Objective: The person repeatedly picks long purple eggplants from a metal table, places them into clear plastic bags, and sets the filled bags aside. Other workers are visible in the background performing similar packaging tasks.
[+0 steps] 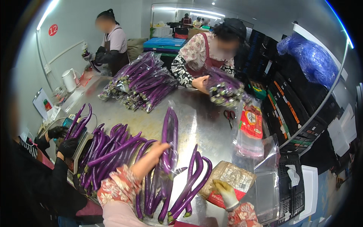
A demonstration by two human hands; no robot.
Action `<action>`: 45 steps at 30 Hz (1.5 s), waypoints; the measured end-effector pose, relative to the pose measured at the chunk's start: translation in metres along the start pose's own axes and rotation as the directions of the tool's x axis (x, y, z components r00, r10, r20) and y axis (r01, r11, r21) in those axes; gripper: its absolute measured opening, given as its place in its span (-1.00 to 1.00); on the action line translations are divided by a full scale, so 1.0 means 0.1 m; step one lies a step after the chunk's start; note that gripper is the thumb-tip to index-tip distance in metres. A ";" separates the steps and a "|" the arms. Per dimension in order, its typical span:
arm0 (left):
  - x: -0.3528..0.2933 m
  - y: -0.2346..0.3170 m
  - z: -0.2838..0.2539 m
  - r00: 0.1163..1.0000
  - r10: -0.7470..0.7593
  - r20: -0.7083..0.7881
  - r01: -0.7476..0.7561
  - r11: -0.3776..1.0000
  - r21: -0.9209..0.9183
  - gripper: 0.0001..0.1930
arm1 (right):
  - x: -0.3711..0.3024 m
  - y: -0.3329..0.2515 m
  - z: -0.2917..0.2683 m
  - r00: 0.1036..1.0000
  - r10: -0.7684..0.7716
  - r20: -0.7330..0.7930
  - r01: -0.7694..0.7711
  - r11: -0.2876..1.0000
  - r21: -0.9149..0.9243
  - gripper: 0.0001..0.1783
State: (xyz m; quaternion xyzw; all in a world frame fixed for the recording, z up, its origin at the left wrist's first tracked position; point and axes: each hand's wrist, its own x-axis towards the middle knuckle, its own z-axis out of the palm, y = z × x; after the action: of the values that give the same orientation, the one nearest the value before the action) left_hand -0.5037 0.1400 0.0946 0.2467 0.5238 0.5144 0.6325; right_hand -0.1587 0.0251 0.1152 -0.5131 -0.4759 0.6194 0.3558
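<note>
The left hand (153, 154) is gripping a bagged eggplant bundle (169, 140) near the tabletop's (204, 117) front edge, while the gloved right hand (225, 192) is closing its fingers on a brown packet (232, 178).

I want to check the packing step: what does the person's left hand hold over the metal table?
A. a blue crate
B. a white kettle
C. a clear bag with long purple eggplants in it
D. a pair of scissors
C: the left hand grips a clear bag of long purple eggplants above the metal table.
</note>
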 end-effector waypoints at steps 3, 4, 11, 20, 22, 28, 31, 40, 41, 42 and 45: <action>0.77 0.68 -0.27 0.995 0.102 -0.007 -0.096 0.957 0.274 -0.48 | -0.16 0.40 -0.23 0.982 0.186 -0.044 -0.172 0.961 0.215 -0.63; 1.13 0.90 -0.46 0.940 0.340 -0.023 -0.271 0.787 0.554 -0.31 | -0.19 0.50 -0.22 0.971 0.235 -0.047 -0.222 0.956 0.192 -0.64; 1.53 0.89 -0.32 0.611 0.791 -0.039 -0.240 0.232 0.943 -0.55 | -0.29 1.30 -0.44 0.974 -0.019 -0.226 -0.038 0.969 -0.243 -0.73; 0.10 -0.10 -0.38 0.840 0.526 0.132 -0.433 0.505 0.747 -0.47 | -0.21 1.03 -0.62 0.963 -0.221 0.157 0.199 0.185 -0.962 -0.46; -0.42 -0.16 -0.38 0.818 0.553 0.158 -0.463 0.470 0.752 -0.50 | -0.28 1.08 -0.70 0.974 -0.202 0.104 0.149 0.220 -0.964 -0.46; -1.56 -0.90 -0.14 0.963 0.261 0.069 -0.241 0.716 0.655 -0.54 | -0.73 1.22 -0.93 0.974 -0.139 0.179 0.213 0.289 -0.933 -0.48; -1.88 -1.30 0.27 0.949 0.275 0.157 -0.276 0.477 0.834 -0.32 | -0.86 1.32 -0.97 0.964 -0.111 0.240 0.263 0.305 -0.915 -0.51; -1.67 -1.80 0.81 0.988 0.145 -0.045 0.028 0.112 0.993 -0.11 | -0.97 1.52 -0.74 0.952 -0.295 0.078 0.174 0.312 -0.934 -0.52; -1.64 -1.82 0.83 0.987 0.150 -0.060 0.039 0.141 0.989 -0.14 | -0.97 1.56 -0.74 0.948 -0.311 0.064 0.169 0.321 -0.932 -0.51; -1.61 -1.81 0.85 0.990 0.114 -0.085 0.060 0.208 0.976 -0.19 | -0.97 1.58 -0.73 0.944 -0.326 0.046 0.160 0.335 -0.928 -0.51; -1.60 -1.84 0.87 0.990 0.104 -0.090 0.042 0.400 0.915 -0.23 | -0.97 1.57 -0.73 0.954 -0.296 0.046 0.157 0.362 -0.919 -0.50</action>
State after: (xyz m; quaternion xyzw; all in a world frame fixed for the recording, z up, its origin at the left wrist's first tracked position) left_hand -0.3394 -0.0500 0.0315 0.5275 0.7559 0.1706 0.3482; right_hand -0.0588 -0.0945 -0.0077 -0.5909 -0.7789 0.1673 0.1272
